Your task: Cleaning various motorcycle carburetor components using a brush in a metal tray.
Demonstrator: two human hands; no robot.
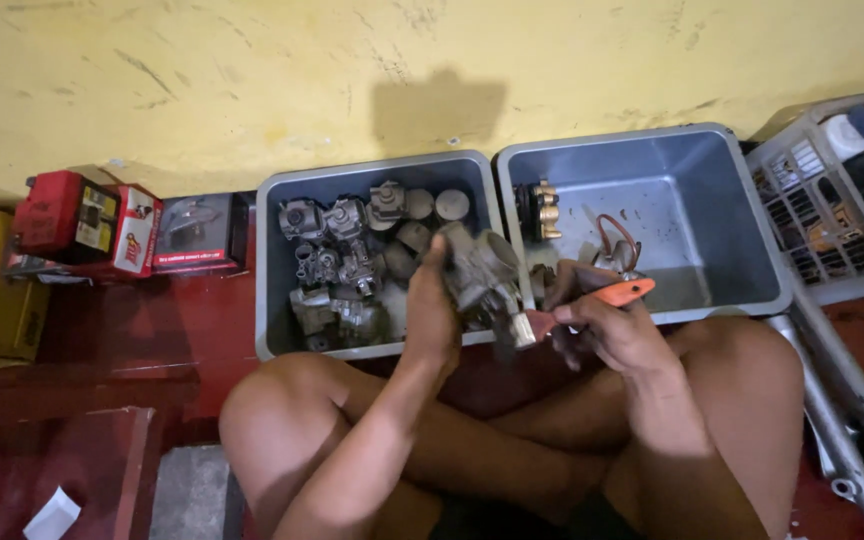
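The left hand [430, 310] is clamped around a metal carburetor [480, 268], lifted above the person's crossed legs at the near edge of the left grey tub [270, 270], which is packed with similar carburetors [337, 265]; it looks heavy, rigid and likely greasy, so the thick cast body seems the safest place to grip, away from its small fittings. The right hand [607, 325] is closed on an orange-handled brush [582, 305], bristles touching the carburetor's underside, in front of the nearly bare right grey tub [752, 200]
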